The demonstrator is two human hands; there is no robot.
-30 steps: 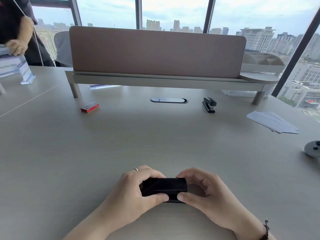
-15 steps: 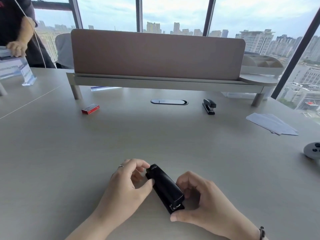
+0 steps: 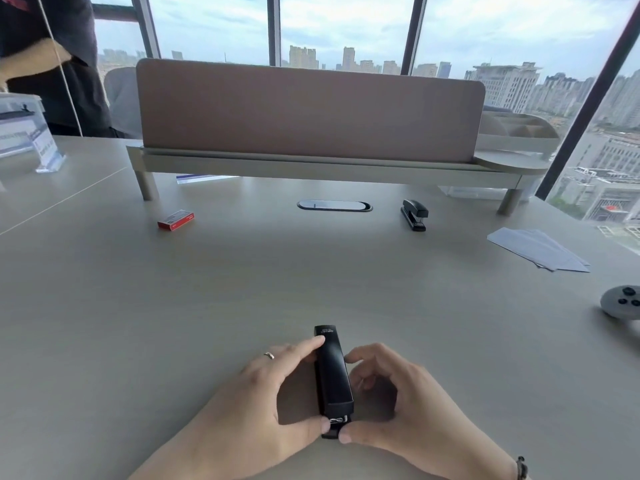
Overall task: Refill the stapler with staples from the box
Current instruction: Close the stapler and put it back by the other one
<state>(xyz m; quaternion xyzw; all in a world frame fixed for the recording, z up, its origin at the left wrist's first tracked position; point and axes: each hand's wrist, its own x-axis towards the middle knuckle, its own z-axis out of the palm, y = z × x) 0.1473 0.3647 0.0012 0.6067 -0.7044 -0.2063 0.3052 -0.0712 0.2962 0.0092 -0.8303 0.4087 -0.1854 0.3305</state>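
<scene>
A: Progress?
B: Early. Stapler (image 3: 332, 375) shut, lying near desk (image 3: 242, 289) edge; left hand (image 3: 273, 393) and right hand (image 3: 388, 400) pinching its sides. Box (image 3: 175, 220) unopened (apparently), well apart, far left. Opening and loading left.
A: Count?
B: Staplers, two, spare (image 3: 414, 214) far right. Boxes, one. Hands, two. Paper (image 3: 540, 249), several sheets. Loose staples, none seen.

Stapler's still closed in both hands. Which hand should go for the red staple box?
Left, probably. The staple box lies far back on the table's left side, on the left hand's side of the stapler. The right hand would have to cross over the stapler, and can steady it instead.
</scene>
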